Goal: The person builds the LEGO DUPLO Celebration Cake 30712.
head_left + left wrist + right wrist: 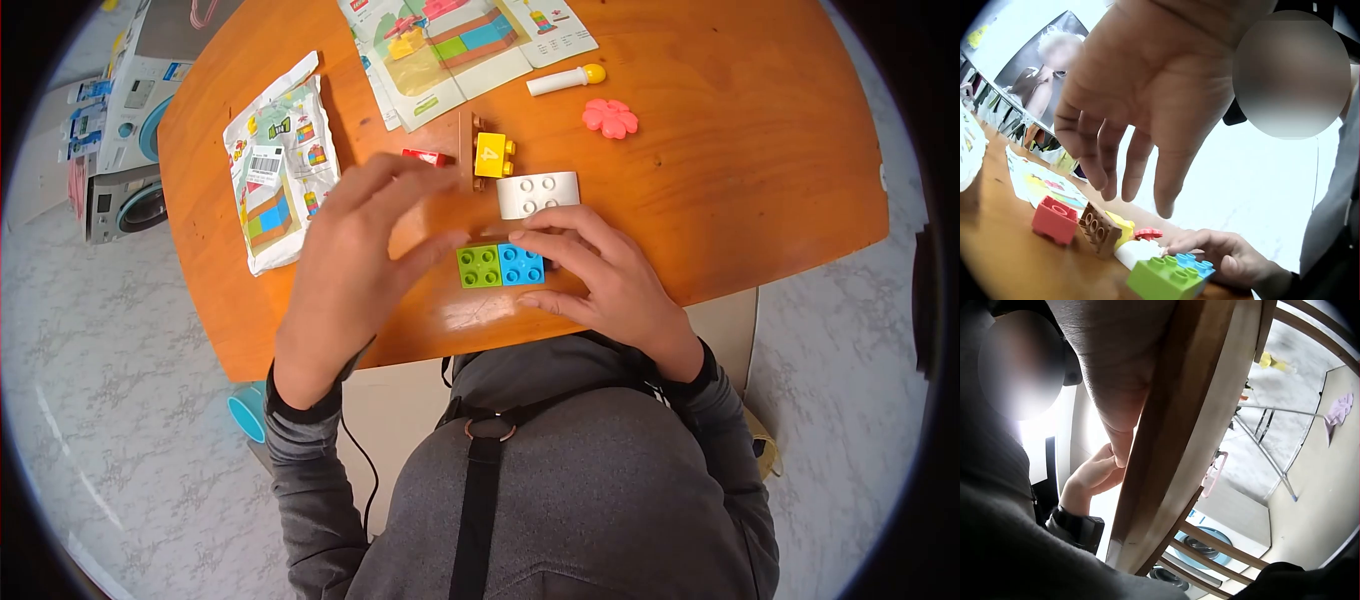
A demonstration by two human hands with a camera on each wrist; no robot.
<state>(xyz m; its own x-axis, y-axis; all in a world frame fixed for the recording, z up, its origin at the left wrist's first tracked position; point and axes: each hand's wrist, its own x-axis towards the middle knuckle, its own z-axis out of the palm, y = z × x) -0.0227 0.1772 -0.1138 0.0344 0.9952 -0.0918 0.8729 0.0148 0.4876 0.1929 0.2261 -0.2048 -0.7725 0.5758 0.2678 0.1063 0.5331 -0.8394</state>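
Note:
A green block [479,267] and a blue block [522,265] stand side by side, touching, near the table's front edge. The right hand [610,285] rests beside the blue block, its fingertips at that block's right side. Raised above the table, the left hand [360,240] has spread, slightly bent fingers and holds nothing; in the left wrist view the left hand [1147,94] hangs over the green block [1163,278]. Behind the pair are a white arched block [539,196], a yellow block [490,156] marked 4, a brown piece [466,150] and a red block [425,157].
A white packet [280,165] lies at the left of the table [780,180]. Printed sheets [450,50] are at the back. A white stick with a yellow end [565,80] and a pink flower piece [610,118] lie at the back right.

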